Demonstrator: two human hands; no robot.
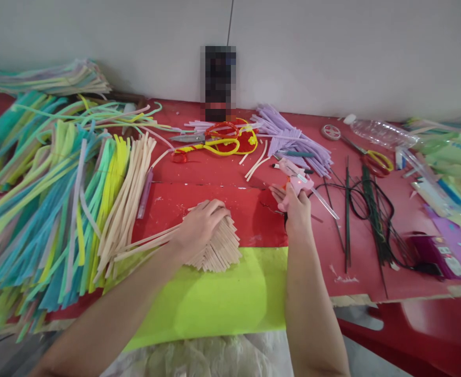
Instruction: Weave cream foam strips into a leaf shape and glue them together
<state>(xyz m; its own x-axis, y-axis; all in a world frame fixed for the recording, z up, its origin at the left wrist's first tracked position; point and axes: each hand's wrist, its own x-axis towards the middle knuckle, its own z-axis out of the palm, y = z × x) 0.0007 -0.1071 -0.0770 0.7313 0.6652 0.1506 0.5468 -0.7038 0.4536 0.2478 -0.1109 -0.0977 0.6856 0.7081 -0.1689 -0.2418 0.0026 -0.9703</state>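
My left hand (205, 222) is curled over a beige leaf-shaped piece made of pipe cleaners (222, 248), and its fingertips are hidden against it. Loose beige stems (147, 243) run out from it to the left. My right hand (295, 201) is wrapped around a pink glue gun (302, 183), some fingers showing at its left side. A clear glue stick (327, 201) juts from the gun's back. Beneath the beige piece lie a yellow-green sheet (215, 303) and a red mat (171, 201).
Bundles of coloured pipe cleaners (57, 209) cover the left side. Scissors (210, 144) and purple pipe cleaners (281, 131) lie toward the back. At right are dark wire stems (374, 225), a black cord (358, 212), more scissors (375, 159) and a plastic bottle (383, 133).
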